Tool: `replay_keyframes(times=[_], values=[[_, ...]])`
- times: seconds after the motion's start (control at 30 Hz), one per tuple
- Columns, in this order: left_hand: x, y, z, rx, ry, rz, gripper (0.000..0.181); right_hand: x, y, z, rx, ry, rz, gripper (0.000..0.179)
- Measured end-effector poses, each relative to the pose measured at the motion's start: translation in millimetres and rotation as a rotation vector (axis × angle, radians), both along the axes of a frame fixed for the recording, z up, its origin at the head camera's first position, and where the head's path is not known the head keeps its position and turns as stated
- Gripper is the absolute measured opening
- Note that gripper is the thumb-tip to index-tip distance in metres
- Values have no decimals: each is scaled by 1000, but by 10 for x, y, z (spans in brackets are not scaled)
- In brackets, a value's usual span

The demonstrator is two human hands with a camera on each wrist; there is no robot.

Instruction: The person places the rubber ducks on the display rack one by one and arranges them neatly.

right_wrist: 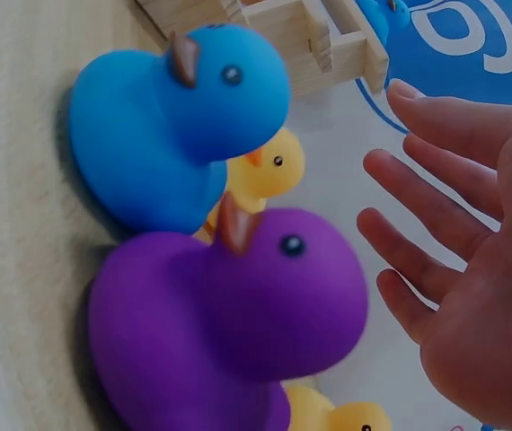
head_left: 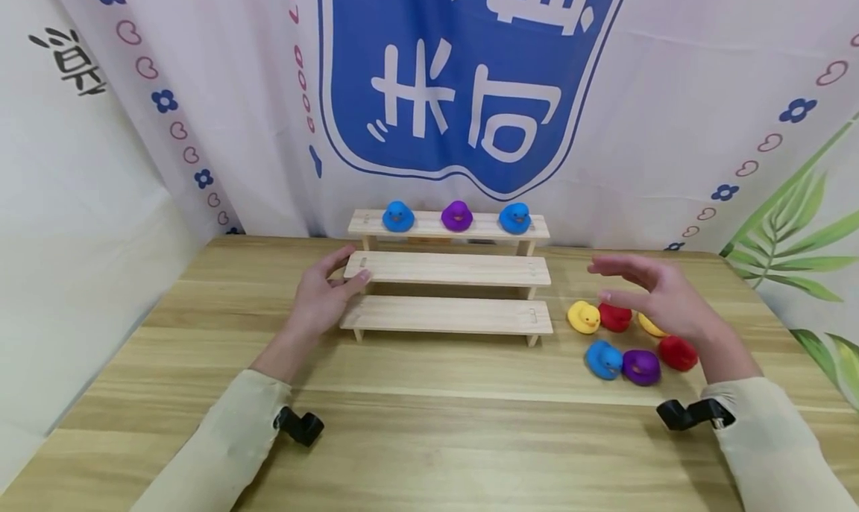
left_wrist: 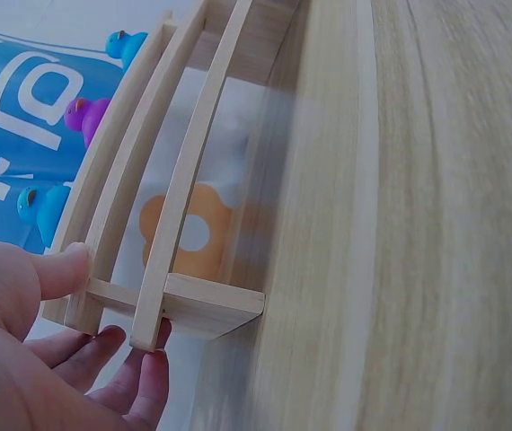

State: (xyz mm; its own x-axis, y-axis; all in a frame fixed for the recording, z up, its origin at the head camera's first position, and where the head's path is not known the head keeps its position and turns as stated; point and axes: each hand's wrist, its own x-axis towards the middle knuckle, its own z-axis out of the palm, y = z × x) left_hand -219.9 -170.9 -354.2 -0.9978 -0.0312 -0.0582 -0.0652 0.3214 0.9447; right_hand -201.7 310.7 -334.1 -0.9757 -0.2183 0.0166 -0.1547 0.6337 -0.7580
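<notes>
A three-tier wooden rack (head_left: pixel 446 315) stands on the table. Its left end is in my left hand (head_left: pixel 322 292), thumb on top of the middle tier and fingers below and behind, as the left wrist view also shows. On the top tier sit a blue duck (head_left: pixel 398 217), a purple duck (head_left: pixel 457 216) and another blue duck (head_left: pixel 515 218). My right hand (head_left: pixel 654 292) hovers with loosely bent fingers above a group of toy ducks and holds nothing. The group has a yellow duck (head_left: pixel 583 317), a blue duck (right_wrist: pixel 139 135), a purple duck (right_wrist: pixel 229 314) and red ones (head_left: pixel 678 353).
The wood-grain table (head_left: pixel 429 437) spreads in front of the rack. Behind it hangs a printed cloth (head_left: pixel 268 124) with a blue panel. Black wrist cameras (head_left: pixel 300 426) sit on both sleeves.
</notes>
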Motion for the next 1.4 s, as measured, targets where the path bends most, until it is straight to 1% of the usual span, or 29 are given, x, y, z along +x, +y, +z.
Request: replay_keyframes(times=[0.23,0.5,0.7,0.8,0.97,1.13,1.27,1.4], values=[[-3,-14,-17,-11,10,-2,68,-4,8,-56,6,-60,15,50],[-13,-22,-26,-16,9,-7,69,-8,69,-125,15,-67,61,50],[-9,-24,-22,-19,8,-8,69,-24,65,-177,13,-121,101,57],[-7,-22,-17,-18,7,-9,69,-26,61,-192,41,-126,116,57],[-7,-23,-11,-16,3,-10,69,-31,55,-225,101,-121,103,56],[-8,-25,-15,-10,-2,-16,70,-31,49,-272,138,-133,82,56],[-6,-14,-19,-8,0,-18,69,-17,45,-275,168,-121,82,55],[-2,-16,-9,-8,-2,-9,69,-33,35,-276,193,-116,81,56]])
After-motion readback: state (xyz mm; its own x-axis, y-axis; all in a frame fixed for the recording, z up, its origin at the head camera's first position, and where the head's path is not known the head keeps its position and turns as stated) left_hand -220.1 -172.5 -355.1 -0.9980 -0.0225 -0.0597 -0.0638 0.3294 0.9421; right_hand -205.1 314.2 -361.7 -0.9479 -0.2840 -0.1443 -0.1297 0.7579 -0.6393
